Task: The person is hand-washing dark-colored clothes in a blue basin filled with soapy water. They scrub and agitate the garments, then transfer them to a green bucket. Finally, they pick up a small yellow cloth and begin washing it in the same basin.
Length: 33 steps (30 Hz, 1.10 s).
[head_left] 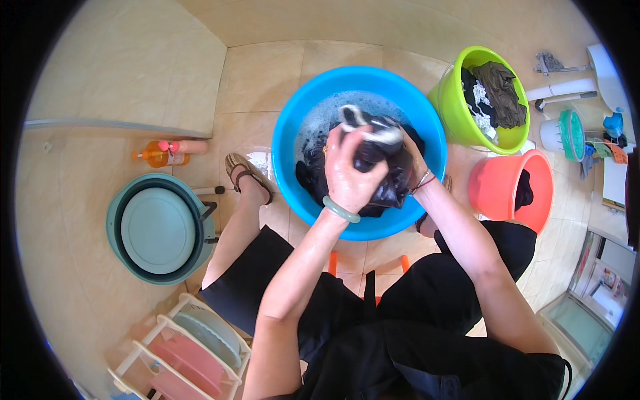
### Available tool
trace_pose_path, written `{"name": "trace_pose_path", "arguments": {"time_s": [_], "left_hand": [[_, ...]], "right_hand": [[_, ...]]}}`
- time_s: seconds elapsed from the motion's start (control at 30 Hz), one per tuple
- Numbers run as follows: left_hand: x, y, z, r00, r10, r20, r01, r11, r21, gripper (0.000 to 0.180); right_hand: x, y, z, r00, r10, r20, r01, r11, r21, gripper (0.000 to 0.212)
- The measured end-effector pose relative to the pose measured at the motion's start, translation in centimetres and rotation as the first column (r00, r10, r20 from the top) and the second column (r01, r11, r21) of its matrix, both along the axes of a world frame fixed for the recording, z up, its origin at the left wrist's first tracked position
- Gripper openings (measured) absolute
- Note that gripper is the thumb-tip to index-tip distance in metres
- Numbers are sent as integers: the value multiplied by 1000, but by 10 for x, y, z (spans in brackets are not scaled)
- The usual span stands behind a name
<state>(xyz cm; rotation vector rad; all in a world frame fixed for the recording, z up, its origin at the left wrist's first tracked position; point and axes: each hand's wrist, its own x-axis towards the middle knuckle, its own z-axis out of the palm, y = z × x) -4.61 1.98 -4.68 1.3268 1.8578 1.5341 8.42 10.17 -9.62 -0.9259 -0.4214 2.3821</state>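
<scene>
A large blue basin [283, 167] of sudsy water stands on the floor between my feet. Dark wet laundry [312, 163] lies in it. Above the water I hold a bunched black garment [390, 177] with a white-patterned part on top, somewhat blurred. My left hand [350, 167], with a pale green bangle at the wrist, grips it from the near left, fingers curled. My right hand [415, 160] clasps its right side; part of that hand is hidden behind the cloth.
Right of the basin stand a lime-green bucket [450, 110] of clothes and a coral bucket [487, 183] with a dark item. At left are a teal collapsible tub [127, 263], an orange bottle [173, 158] and a cream rack [143, 353] holding pink and green basins.
</scene>
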Motion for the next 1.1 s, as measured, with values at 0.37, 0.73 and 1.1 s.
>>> {"name": "trace_pose_path", "arguments": {"time_s": [0.37,0.73,1.1], "left_hand": [[-21,-27,51,636,-419,-648,553,833,3,43],[14,-27,9,301,-258,-918,735,677,50,11],[16,-26,-62,-162,-298,-941,828,477,-293,26]], "right_hand": [[-26,4,0,821,486,-299,-330,832,445,36],[-26,36,46,599,570,562,-801,417,430,18],[-46,6,-9,510,122,852,-855,184,485,26]]}}
